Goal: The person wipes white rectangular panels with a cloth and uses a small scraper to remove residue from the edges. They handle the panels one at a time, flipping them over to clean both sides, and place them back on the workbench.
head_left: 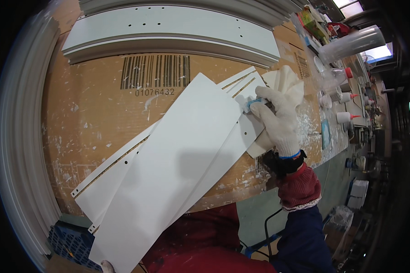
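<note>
Right of centre, the right hand (pixel 279 119) in a white knit glove, fingers curled and pinched around a small blue-tipped tool (pixel 254 103), its tip pressed to the upper end of the long white panels (pixel 168 164). Behind the glove, a crumpled white cloth (pixel 287 82), touching the hand's back. Running from lower left to upper right, those panels stacked and overlapping, the narrow lower strips showing a brown slot and a row of small holes along one edge. At the bottom edge, lower left of centre, only a sliver of the left hand (pixel 107 266) under the near end of the top panel; grip impossible to tell. Underneath everything, a brown cardboard sheet (pixel 86 113) spotted with white flecks, with a black barcode label block (pixel 155 71) printed upper centre and a second, smaller barcode (pixel 301 63) toward the upper right. Across the top, a long white profile (pixel 168 27) with small holes. Along the right edge, small white glue bottles with red caps (pixel 346 117), a clear plastic cylinder (pixel 351 43) lying tilted, and a green and yellow box (pixel 310 20). Lower left, a blue crate (pixel 70 243).
</note>
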A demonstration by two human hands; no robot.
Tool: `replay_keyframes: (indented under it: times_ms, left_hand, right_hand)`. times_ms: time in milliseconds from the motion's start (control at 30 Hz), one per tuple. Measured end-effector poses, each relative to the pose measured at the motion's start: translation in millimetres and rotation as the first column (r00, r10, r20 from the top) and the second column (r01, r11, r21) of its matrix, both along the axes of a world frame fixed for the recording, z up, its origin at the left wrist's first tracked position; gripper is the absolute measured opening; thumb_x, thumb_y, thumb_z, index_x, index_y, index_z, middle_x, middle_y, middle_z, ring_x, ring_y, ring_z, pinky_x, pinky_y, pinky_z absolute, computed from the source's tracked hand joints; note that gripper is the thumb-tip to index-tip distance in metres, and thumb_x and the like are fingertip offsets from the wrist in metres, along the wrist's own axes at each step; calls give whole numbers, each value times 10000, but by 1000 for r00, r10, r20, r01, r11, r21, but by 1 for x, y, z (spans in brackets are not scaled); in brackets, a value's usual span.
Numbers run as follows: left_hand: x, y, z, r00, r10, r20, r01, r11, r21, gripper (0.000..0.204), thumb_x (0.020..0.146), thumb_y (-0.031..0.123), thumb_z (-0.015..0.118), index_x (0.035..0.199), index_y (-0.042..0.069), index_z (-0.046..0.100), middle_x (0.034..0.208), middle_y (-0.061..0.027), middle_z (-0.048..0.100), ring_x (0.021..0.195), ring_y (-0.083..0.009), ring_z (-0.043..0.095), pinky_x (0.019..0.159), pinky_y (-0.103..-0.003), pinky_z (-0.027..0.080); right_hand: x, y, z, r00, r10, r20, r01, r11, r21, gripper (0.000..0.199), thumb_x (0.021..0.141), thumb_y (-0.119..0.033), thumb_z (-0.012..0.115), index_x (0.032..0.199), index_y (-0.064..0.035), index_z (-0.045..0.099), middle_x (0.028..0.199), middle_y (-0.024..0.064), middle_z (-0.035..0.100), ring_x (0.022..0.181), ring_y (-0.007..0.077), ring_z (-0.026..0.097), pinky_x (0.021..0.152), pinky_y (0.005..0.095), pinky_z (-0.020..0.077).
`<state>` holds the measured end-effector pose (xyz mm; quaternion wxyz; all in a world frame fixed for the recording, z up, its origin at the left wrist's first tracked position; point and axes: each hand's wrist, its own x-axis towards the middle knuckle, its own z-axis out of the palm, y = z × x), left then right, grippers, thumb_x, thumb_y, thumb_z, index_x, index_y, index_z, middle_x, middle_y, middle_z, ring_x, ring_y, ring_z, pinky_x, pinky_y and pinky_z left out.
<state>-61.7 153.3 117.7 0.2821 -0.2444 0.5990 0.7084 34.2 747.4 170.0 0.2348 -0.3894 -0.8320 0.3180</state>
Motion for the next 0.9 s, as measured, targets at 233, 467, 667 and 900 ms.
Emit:
replay_keyframes:
  times_ms: [233,467,667,900]
  left_hand:
    - [-2,2,0,1000,2,-8,-2,998,-63,597,944,284,577,1398,-27,345,1381,-197,461,1239,-317,484,1049,-473,409]
    - [-2,1,0,1000,-9,-13,8,994,-108,582,946,281,573,1388,-30,357,1367,-200,471,1227,-320,493,1038,-471,419]
    - [0,4,2,999,-8,-32,6,998,-57,562,944,281,573,1363,-41,382,1330,-202,496,1188,-321,519,1018,-469,433]
    - [0,4,1,997,-39,-65,35,997,-65,530,938,262,581,1336,-42,406,1290,-203,520,1153,-314,544,989,-459,454]
  right_hand:
    - [7,-3,-3,981,74,-179,-71,997,23,298,786,-28,670,1080,-17,624,870,91,608,769,176,591,713,281,486]
    - [-2,1,5,999,28,-30,-26,998,64,313,786,-35,669,1091,3,615,911,85,608,816,163,592,744,276,487]
    - [-50,-2,47,976,211,51,-215,972,93,337,792,-75,653,1120,-14,606,936,133,617,846,218,611,772,292,496]
    - [-121,19,36,858,421,294,-476,866,150,305,835,-160,591,1100,-8,603,1024,174,627,900,313,621,804,375,504]
